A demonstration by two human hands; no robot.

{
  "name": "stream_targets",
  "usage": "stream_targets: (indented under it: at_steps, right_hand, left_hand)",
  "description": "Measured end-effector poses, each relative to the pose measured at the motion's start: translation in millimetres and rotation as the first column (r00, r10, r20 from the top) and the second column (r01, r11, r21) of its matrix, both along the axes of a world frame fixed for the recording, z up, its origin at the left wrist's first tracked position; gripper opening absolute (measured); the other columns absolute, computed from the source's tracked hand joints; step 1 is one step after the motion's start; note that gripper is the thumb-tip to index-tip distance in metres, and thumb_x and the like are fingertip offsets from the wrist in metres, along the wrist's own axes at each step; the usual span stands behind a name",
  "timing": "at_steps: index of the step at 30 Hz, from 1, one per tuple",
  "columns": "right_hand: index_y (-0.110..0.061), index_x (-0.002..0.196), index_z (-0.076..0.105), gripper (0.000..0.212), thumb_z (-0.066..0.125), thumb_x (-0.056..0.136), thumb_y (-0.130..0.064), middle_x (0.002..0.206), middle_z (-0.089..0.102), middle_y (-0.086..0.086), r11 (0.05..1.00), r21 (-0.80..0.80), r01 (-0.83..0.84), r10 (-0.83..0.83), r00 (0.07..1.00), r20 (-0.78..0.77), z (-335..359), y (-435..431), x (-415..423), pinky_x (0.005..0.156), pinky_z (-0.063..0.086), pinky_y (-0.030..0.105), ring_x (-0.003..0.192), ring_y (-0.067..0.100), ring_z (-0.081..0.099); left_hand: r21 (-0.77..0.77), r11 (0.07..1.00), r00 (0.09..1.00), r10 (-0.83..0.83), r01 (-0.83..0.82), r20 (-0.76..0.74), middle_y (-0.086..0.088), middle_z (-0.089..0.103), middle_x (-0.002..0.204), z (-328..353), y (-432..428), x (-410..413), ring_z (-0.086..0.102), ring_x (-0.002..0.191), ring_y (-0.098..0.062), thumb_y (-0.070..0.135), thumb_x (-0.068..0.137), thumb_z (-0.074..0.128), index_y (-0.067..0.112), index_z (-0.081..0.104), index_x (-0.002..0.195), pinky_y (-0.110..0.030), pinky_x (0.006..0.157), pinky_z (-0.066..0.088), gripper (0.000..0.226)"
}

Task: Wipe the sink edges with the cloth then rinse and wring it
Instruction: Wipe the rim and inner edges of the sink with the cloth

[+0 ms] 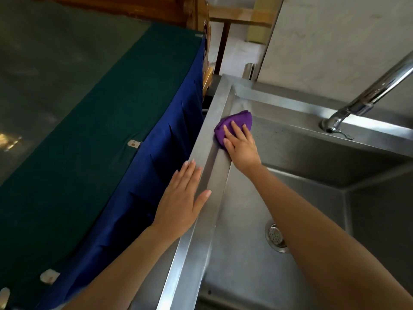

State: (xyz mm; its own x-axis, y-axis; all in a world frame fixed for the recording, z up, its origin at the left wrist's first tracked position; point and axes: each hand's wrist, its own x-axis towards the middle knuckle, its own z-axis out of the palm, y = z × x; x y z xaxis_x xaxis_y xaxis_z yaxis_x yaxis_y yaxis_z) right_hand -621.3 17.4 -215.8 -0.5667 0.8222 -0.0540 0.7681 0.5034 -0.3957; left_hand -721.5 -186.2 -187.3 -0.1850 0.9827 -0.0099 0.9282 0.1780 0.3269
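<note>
Head view: a person leans over a steel sink [223, 104], both bare arms reaching forward. Right hand [240, 145] presses flat on a purple cloth [232, 121], fingers [237, 129] spread apart across the bunched fabric rather than clamped around it. Cloth lies on the sink's left edge, near the far corner, where the flat rim drops into the basin. Left hand [182, 198] rests palm down on the same rim, nearer the camera, fingers together and straight, thumb out toward the basin, holding nothing. Drain [273, 237] sits in the basin floor, partly hidden behind the right forearm. Chrome faucet [366, 97] rises from the back ledge at right. Just beside the sink on the left stands a tabletop [73, 121] under a green cover, a blue skirt [161, 166] hanging down its side.
</note>
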Motion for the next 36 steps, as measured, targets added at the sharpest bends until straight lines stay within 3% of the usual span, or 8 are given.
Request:
stream_targets:
  at_steps: [5, 10, 14, 17, 20, 24, 31, 36]
  right_hand:
    - [-0.027, 0.148, 0.016, 0.049, 0.017, 0.099, -0.037, 0.159, 0.012, 0.001, 1.000, 0.014, 0.003, -0.005, 0.988, 0.154, -3.9, 47.7, -14.0, 0.120, 0.010, 0.046, 0.147, 0.028, 0.003]
    - [-0.030, 0.148, 0.017, 0.048, 0.019, 0.100, -0.039, 0.160, 0.009, -0.003, 0.999, 0.021, 0.048, -0.051, 0.986, 0.161, 13.2, 80.6, -19.0, 0.120, 0.003, 0.045, 0.147, 0.026, -0.001]
    - [-0.027, 0.147, 0.021, 0.047, 0.022, 0.101, -0.036, 0.159, 0.014, 0.000, 0.997, 0.069, 0.036, -0.050, 0.977, 0.206, 12.8, 106.6, -24.0, 0.119, 0.014, 0.045, 0.145, 0.029, 0.009]
    - [-0.025, 0.144, 0.030, 0.044, 0.024, 0.101, -0.034, 0.155, 0.025, 0.000, 0.987, 0.123, 0.105, -0.119, 0.987, 0.110, 11.6, 107.1, -29.9, 0.116, 0.019, 0.042, 0.140, 0.030, 0.020]
    - [-0.025, 0.145, 0.027, 0.046, 0.031, 0.100, -0.031, 0.155, 0.026, -0.005, 0.983, 0.021, 0.180, -0.179, 0.983, -0.041, 18.5, 106.7, -36.4, 0.112, 0.021, 0.040, 0.137, 0.028, 0.022]
    - [-0.022, 0.144, 0.031, 0.045, 0.035, 0.099, -0.026, 0.153, 0.031, 0.001, 0.984, -0.031, 0.177, -0.180, 0.977, -0.115, 26.0, 99.5, -39.5, 0.111, 0.022, 0.036, 0.135, 0.027, 0.026]
    - [-0.025, 0.144, 0.031, 0.046, 0.038, 0.098, -0.027, 0.151, 0.035, -0.006, 0.996, -0.050, 0.075, -0.084, 0.975, -0.204, 16.7, 78.2, -27.3, 0.103, 0.023, 0.029, 0.128, 0.021, 0.032]
    - [-0.027, 0.142, 0.034, 0.046, 0.041, 0.097, -0.027, 0.150, 0.037, -0.010, 0.997, -0.054, 0.047, -0.060, 0.962, -0.268, 11.7, 46.4, -17.1, 0.094, 0.018, 0.020, 0.126, 0.018, 0.034]
  left_hand:
    - [-0.056, 0.998, 0.999, -0.018, 0.016, -0.037, -0.004, -0.004, 0.158, 2.6, 64.0, -5.1, -0.013, 0.142, -0.012, 0.063, 0.080, -0.011, 0.014, 0.000, 0.147, -0.031, 0.117, -0.006, 0.084]
    - [-0.068, 0.998, 0.988, -0.026, 0.016, -0.152, -0.005, -0.008, 0.158, -4.1, 90.1, -8.3, -0.014, 0.143, -0.015, 0.059, 0.083, -0.011, 0.013, -0.007, 0.145, -0.034, 0.119, -0.003, 0.077]
    - [-0.057, 0.998, 0.989, -0.027, 0.018, -0.146, -0.004, -0.009, 0.158, -7.6, 88.1, -9.6, -0.015, 0.143, -0.015, 0.060, 0.081, -0.017, 0.013, -0.010, 0.145, -0.033, 0.119, -0.003, 0.079]
    - [-0.033, 0.999, 0.990, -0.017, 0.013, -0.143, -0.005, -0.003, 0.158, -6.6, 88.1, -9.3, -0.011, 0.144, -0.016, 0.062, 0.083, -0.015, 0.013, -0.006, 0.145, -0.033, 0.118, -0.002, 0.079]
    - [-0.030, 0.999, 0.989, -0.019, 0.015, -0.149, -0.006, 0.003, 0.157, -7.6, 88.2, -8.3, -0.006, 0.144, -0.018, 0.064, 0.085, -0.011, 0.013, 0.001, 0.145, -0.034, 0.117, 0.000, 0.079]
    - [-0.034, 0.999, 0.985, -0.008, 0.003, -0.175, -0.007, 0.011, 0.156, -7.1, 89.3, -7.4, 0.001, 0.144, -0.020, 0.061, 0.089, -0.004, 0.010, 0.011, 0.146, -0.038, 0.116, 0.004, 0.077]
    - [-0.068, 0.998, 0.993, -0.024, 0.016, -0.114, 0.001, -0.014, 0.155, -3.8, 88.7, -9.3, -0.020, 0.141, -0.012, 0.067, 0.075, -0.023, 0.017, -0.010, 0.144, -0.030, 0.116, -0.008, 0.086]
    - [-0.128, 0.990, 0.997, -0.065, 0.060, -0.036, 0.004, -0.022, 0.151, 4.8, 87.2, -11.2, -0.025, 0.139, -0.008, 0.065, 0.079, -0.009, 0.019, -0.016, 0.141, -0.026, 0.113, -0.014, 0.077]
